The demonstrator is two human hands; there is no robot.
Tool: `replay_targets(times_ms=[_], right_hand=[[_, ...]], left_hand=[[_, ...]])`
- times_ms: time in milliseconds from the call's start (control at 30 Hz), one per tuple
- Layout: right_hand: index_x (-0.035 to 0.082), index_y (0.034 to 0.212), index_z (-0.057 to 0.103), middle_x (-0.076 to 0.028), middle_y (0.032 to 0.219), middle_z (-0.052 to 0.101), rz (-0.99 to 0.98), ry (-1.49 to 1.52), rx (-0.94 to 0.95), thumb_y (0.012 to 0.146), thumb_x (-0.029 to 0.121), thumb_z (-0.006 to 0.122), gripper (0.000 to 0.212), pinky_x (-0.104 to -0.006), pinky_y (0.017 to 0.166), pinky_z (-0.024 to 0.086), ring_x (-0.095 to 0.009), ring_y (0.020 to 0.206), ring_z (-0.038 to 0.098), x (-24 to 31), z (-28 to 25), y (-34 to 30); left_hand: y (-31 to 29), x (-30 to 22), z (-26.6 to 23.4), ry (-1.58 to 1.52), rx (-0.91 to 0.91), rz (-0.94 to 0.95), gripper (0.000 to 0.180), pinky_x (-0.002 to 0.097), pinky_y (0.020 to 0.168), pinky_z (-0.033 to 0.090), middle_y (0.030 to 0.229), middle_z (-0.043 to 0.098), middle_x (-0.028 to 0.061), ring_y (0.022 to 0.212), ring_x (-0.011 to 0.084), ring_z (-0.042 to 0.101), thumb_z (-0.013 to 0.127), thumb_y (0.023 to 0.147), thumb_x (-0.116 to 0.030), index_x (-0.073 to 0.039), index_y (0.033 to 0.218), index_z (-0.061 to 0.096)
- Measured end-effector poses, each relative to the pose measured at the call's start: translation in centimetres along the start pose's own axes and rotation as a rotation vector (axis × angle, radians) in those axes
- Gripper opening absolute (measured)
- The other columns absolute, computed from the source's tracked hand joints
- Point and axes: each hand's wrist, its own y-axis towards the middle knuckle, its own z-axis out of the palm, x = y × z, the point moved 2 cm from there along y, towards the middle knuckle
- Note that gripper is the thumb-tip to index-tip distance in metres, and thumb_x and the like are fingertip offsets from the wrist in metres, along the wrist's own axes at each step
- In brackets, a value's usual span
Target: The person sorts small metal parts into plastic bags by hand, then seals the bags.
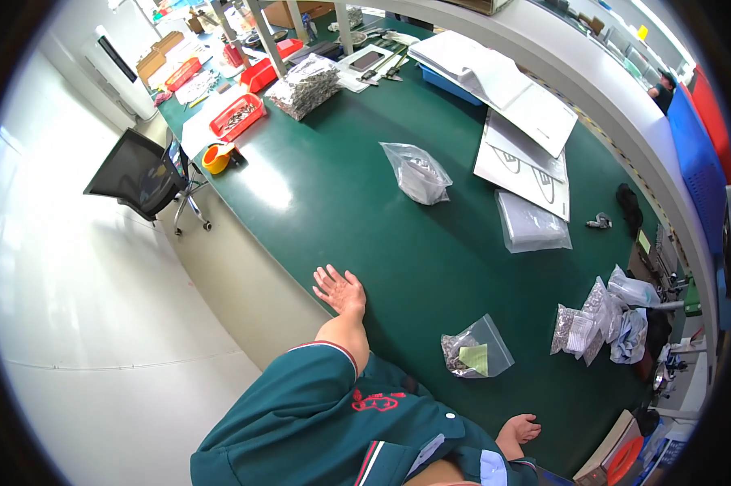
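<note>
Shirt [276, 401] bears red emblem [378, 402], nearest bag [480, 335] yellow label [474, 361].

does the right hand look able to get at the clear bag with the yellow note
Probably yes: the right hand appears empty, and only green tabletop shows between it and the clear bag, which lies nearby.

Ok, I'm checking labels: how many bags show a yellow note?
1: the bag on the table, between left hand and right hand. Others may be hidden in the bag pile at right.
</note>
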Motion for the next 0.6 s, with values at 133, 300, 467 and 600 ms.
replay_targets(times_ms=[133, 300, 467, 600], right_hand=[[0.003, 0.120, 0.039, -0.008, 0.125, 0.037, -0.040, -0.013, -0.006, 0.084, 0.038, 0.031, 0.050, -0.0385, 0.092, 0.030, -0.021, 0.116, 0.034, 0.3, -0.2, -0.1], [0.004, 0.120, 0.039, -0.008, 0.125, 0.037, -0.087, -0.016, -0.026, 0.084, 0.038, 0.032, 0.050, -0.0385, 0.092, 0.030, -0.021, 0.116, 0.034, -0.1, 0.7, 0.2], [0.004, 0.120, 0.039, -0.008, 0.125, 0.038, -0.125, -0.019, -0.044, 0.084, 0.037, 0.032, 0.050, -0.0384, 0.092, 0.030, -0.021, 0.116, 0.034, 0.1, 0.9, 0.2], [0.004, 0.120, 0.039, -0.008, 0.125, 0.038, -0.145, -0.023, -0.052, 0.084, 0.037, 0.033, 0.049, -0.0384, 0.092, 0.030, -0.021, 0.116, 0.034, 0.2, 0.9, 0.4]], left_hand=[[0.0, -0.4, -0.1, 0.014, -0.007, -0.006, 0.050, 0.0420, 0.101, 0.010, 0.131, 0.025, 0.0090, 0.126, 0.0221, 0.015, 0.041, 0.079, -0.031, -0.009, 0.122, 0.030], [0.1, -0.4, -0.2, 0.019, -0.011, -0.003, 0.050, 0.0423, 0.101, 0.011, 0.131, 0.025, 0.0091, 0.125, 0.0221, 0.016, 0.043, 0.078, -0.032, -0.009, 0.121, 0.032], [0.1, -0.2, 0.0, 0.014, -0.023, 0.001, 0.050, 0.0424, 0.101, 0.011, 0.131, 0.025, 0.0092, 0.125, 0.0222, 0.016, 0.043, 0.078, -0.032, -0.009, 0.121, 0.033], [0.1, -0.3, -0.1, -0.007, -0.030, -0.004, 0.049, 0.0438, 0.100, 0.012, 0.130, 0.026, 0.0093, 0.125, 0.0226, 0.016, 0.044, 0.078, -0.030, -0.009, 0.121, 0.032]])
